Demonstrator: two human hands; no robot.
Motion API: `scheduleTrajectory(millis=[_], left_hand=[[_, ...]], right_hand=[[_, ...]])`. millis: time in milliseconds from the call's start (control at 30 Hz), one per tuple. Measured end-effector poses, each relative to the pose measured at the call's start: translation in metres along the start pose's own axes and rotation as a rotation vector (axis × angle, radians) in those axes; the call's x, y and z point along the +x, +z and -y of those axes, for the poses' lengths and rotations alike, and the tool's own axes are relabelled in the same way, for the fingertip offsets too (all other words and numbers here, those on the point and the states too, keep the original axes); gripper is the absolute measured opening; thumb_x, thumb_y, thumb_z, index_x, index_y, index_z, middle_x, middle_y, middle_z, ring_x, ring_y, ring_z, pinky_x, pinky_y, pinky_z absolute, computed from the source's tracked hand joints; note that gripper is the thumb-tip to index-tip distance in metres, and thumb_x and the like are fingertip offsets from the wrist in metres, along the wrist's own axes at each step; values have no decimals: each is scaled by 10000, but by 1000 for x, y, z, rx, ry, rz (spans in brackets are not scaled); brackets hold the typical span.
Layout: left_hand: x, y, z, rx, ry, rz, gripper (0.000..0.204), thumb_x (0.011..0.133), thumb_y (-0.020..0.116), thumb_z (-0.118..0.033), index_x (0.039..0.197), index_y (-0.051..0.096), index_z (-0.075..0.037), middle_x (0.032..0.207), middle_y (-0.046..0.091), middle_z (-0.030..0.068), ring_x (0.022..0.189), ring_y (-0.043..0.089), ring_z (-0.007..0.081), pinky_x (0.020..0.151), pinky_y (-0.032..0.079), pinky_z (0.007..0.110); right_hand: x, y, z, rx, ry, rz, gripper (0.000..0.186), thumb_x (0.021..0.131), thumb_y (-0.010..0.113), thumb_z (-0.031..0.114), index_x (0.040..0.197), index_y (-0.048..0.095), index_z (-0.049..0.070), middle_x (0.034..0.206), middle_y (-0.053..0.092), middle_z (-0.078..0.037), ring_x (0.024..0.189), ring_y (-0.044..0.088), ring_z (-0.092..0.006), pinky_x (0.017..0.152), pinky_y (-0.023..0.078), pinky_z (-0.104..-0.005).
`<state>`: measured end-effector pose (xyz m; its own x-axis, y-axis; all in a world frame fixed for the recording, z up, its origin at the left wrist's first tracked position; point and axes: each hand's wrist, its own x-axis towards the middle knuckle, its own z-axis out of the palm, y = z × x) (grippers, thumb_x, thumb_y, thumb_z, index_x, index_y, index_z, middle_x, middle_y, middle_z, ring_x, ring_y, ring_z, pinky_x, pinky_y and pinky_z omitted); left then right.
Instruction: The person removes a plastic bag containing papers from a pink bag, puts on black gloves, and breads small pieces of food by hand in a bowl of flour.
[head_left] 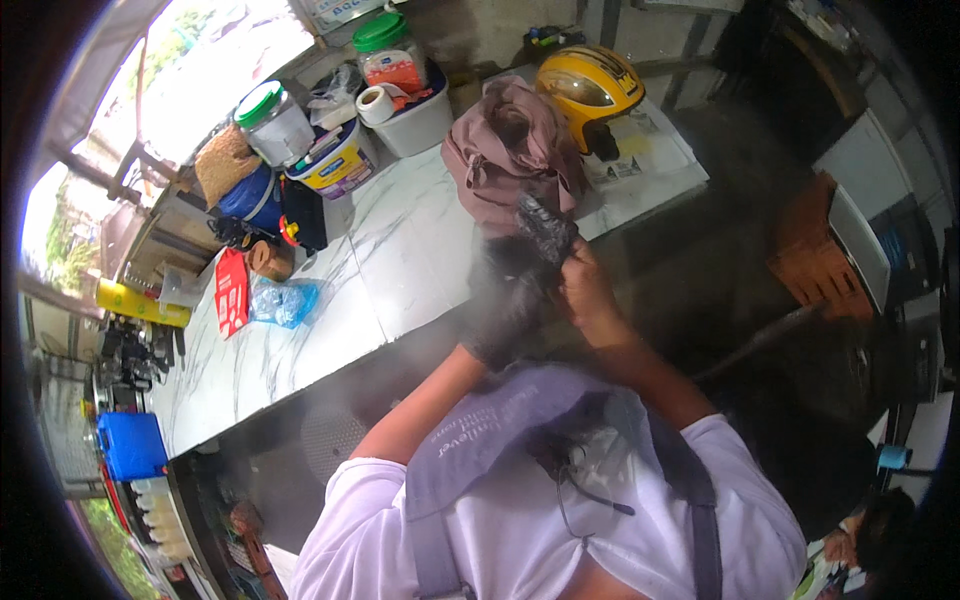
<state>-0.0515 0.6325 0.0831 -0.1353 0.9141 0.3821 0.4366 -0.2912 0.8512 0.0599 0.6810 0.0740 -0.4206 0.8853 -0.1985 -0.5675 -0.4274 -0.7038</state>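
My left hand [510, 305] wears a thin black glove and is smeared by motion, so its fingers are hard to make out. Against it, in front of my chest, is my right hand [587, 287], bare at the back and wrist. A crumpled, shiny black glove [547, 228] is bunched at the right hand's fingers, which close around it. Whether that glove is partly on the right hand or belongs to the left one, I cannot tell. Just beyond both hands, a heap of mauve cloth [515, 150] lies on the white marbled counter [400, 260].
A yellow helmet [590, 85] sits beside the cloth. Along the back stand green-lidded jars [275, 125], a paper roll [375, 104], and a yellow-and-blue tub [340, 165]. Farther left are a red packet [232, 290], a blue plastic bag [283, 301] and a blue case [132, 446]. An orange crate [815, 250] stands at right.
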Motion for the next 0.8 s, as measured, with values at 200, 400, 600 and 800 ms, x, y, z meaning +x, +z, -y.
scheduleTrajectory(millis=[200, 400, 600, 800], left_hand=[[32, -47, 44, -577, -99, 86, 310, 905, 526, -280, 1093, 530, -34, 970, 599, 57, 845, 573, 149, 734, 465, 280], [58, -114, 98, -765, -324, -138, 207, 864, 572, -194, 958, 570, -10, 764, 579, 34, 711, 571, 132, 656, 456, 257], [75, -164, 107, -746, -342, -148, 253, 866, 566, -153, 1026, 600, 41, 852, 636, 56, 816, 576, 136, 792, 442, 275], [58, -212, 144, -615, -330, -430, 168, 890, 533, -138, 929, 599, 12, 861, 627, 62, 771, 527, 108, 718, 416, 244]], right_hand=[[35, 7, -29, -865, -531, 455, 394, 790, 438, -63, 1179, 501, -37, 1157, 538, -134, 1083, 531, -219, 917, 412, -299], [82, 49, -41, -355, -8, 563, 401, 834, 419, -53, 1227, 474, 4, 1206, 538, -123, 1051, 567, -206, 871, 464, -288], [121, 97, -69, -18, 346, 492, 436, 839, 385, -67, 1261, 450, 20, 1219, 534, -143, 1079, 556, -230, 896, 466, -347], [148, 128, -108, -39, 524, 591, 466, 836, 410, -21, 1299, 397, 19, 1265, 486, -174, 1151, 501, -267, 961, 418, -394]])
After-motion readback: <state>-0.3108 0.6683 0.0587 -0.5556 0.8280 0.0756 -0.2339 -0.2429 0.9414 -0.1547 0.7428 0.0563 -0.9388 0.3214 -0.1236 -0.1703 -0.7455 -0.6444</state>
